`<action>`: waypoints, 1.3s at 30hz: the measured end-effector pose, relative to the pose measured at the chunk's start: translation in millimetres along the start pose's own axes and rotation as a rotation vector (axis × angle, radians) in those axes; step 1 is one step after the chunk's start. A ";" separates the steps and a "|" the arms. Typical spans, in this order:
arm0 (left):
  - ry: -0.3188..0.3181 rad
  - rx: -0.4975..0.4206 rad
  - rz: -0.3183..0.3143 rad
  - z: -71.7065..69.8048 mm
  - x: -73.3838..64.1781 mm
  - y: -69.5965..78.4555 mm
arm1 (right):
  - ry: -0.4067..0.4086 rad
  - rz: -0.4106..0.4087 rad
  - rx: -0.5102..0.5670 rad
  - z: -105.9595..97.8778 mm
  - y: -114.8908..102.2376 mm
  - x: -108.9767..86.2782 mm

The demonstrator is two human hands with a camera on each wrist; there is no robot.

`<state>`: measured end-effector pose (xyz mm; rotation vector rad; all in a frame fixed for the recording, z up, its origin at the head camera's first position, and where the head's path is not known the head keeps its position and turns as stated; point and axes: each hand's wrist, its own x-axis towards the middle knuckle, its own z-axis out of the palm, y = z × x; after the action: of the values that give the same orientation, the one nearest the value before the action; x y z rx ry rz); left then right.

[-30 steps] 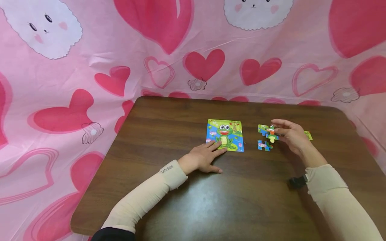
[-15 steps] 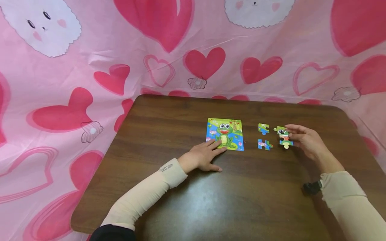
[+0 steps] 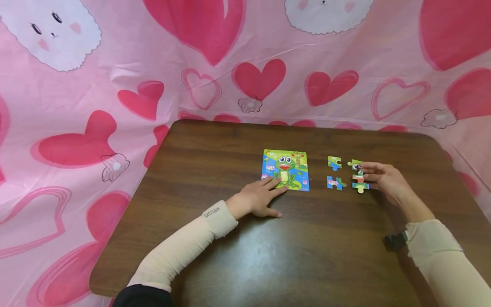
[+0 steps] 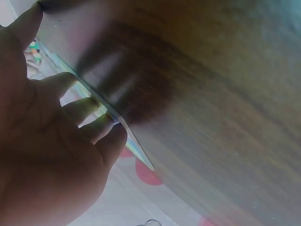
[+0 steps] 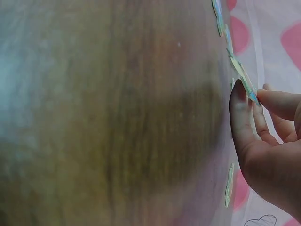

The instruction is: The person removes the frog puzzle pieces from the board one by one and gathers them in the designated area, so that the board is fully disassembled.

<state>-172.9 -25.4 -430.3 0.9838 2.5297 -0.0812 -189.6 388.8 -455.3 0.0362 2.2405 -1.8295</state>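
Observation:
My left hand (image 3: 261, 199) rests spread at the card's lower left corner, fingertips on the square frog picture card (image 3: 299, 170). In the left wrist view, the card (image 4: 134, 146) appears nearly edge-on under the fingers. My right hand (image 3: 393, 183) pinches a jigsaw piece (image 3: 360, 186) showing the frog's red mouth and pale yellow belly; the right wrist view has this piece (image 5: 249, 87) tilted between thumb and fingertips. Close behind it is a piece with a frog eye (image 3: 355, 165). Left of these lie a green-and-blue corner piece (image 3: 334, 162) and a piece with a pink flower (image 3: 334, 183).
Another jigsaw piece (image 5: 229, 186) lies apart to the right, mostly hidden behind my right hand in the head view. Everything lies on a brown wooden table (image 3: 238, 140) with rounded corners. A pink heart-print cloth (image 3: 215, 38) hangs behind and beside it.
My right hand has moved right with the mouth piece, away from the left-hand pieces, then slightly back left and nearer. The left hand stays on the card.

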 end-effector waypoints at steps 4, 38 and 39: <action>-0.006 0.003 0.002 -0.9 0.2 0.2 | -0.001 -0.010 -0.066 0.2 1.0 0.7; -0.014 0.020 -0.006 -2.3 1.5 2.2 | 0.075 -0.125 -0.142 2.4 3.2 1.2; -0.014 0.022 -0.008 -2.1 1.5 2.0 | 0.076 -0.126 -0.100 2.2 3.2 1.3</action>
<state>-173.3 -22.5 -428.8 0.9785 2.5255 -0.1178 -189.9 387.2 -459.0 -0.0561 2.4356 -1.8026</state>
